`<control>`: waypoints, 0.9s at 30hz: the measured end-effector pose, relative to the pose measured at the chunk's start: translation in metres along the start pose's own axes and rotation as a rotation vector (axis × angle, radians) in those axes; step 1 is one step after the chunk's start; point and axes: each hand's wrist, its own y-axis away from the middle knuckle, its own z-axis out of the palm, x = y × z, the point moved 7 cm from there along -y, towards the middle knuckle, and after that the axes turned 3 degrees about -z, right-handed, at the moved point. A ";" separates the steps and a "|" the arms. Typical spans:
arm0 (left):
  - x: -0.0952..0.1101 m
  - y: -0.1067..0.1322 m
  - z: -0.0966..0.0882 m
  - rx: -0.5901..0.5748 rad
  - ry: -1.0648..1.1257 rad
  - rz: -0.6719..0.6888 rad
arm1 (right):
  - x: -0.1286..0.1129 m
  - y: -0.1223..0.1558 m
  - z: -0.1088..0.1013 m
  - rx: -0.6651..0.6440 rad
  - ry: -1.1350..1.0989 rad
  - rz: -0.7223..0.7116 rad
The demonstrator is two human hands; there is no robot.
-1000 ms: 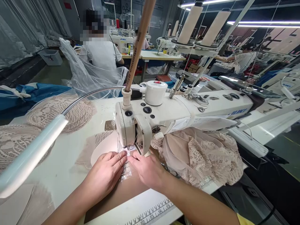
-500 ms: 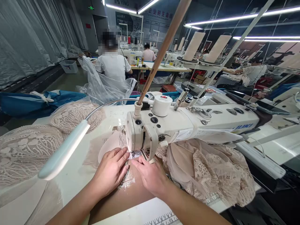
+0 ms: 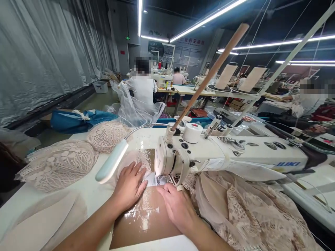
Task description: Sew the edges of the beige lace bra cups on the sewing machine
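A white sewing machine (image 3: 225, 153) stands across the table. My left hand (image 3: 129, 186) lies flat, fingers stretched, on a beige lace piece (image 3: 142, 164) just left of the needle. My right hand (image 3: 176, 205) rests flat on the brown fabric (image 3: 146, 223) below the presser foot (image 3: 162, 179), fingertips pointing at it. Both hands press the cloth down; neither grips anything.
A gooseneck lamp (image 3: 111, 165) hangs over my left hand. Lace stacks (image 3: 60, 164) lie at the left, a lace heap (image 3: 243, 209) at the right under the machine arm. A wooden rod (image 3: 209, 75) and thread cones (image 3: 226, 76) rise behind. Other people sit at machines further back.
The view has tilted upward, so machine and hands sit lower in the frame. Both hands have slid slightly along the cloth by the needle, still flat on it.
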 end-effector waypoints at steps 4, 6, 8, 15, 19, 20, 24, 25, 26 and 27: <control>-0.007 0.001 -0.006 0.017 -0.018 -0.056 | 0.000 0.000 0.002 0.019 -0.005 -0.032; -0.011 0.004 -0.014 0.030 -0.030 -0.082 | 0.000 0.000 0.004 0.037 -0.008 -0.061; -0.017 0.008 -0.028 0.050 -0.044 -0.113 | 0.000 0.001 0.005 0.058 -0.009 -0.092; -0.105 0.028 -0.123 0.160 -0.177 -0.350 | 0.002 0.004 -0.001 0.189 -0.072 -0.185; -0.186 0.045 -0.159 0.234 -0.265 -0.600 | 0.001 0.003 -0.006 0.232 -0.107 -0.199; -0.200 0.048 -0.161 0.228 -0.268 -0.630 | 0.000 0.003 -0.006 0.230 -0.112 -0.200; -0.232 0.056 -0.156 0.204 -0.240 -0.661 | -0.001 0.001 -0.009 0.206 -0.139 -0.191; -0.235 0.056 -0.156 0.209 -0.230 -0.665 | -0.002 0.001 -0.010 0.199 -0.147 -0.190; -0.238 0.055 -0.157 0.217 -0.220 -0.671 | -0.002 0.001 -0.010 0.193 -0.154 -0.190; -0.241 0.053 -0.160 0.227 -0.213 -0.679 | -0.002 0.000 -0.010 0.189 -0.159 -0.189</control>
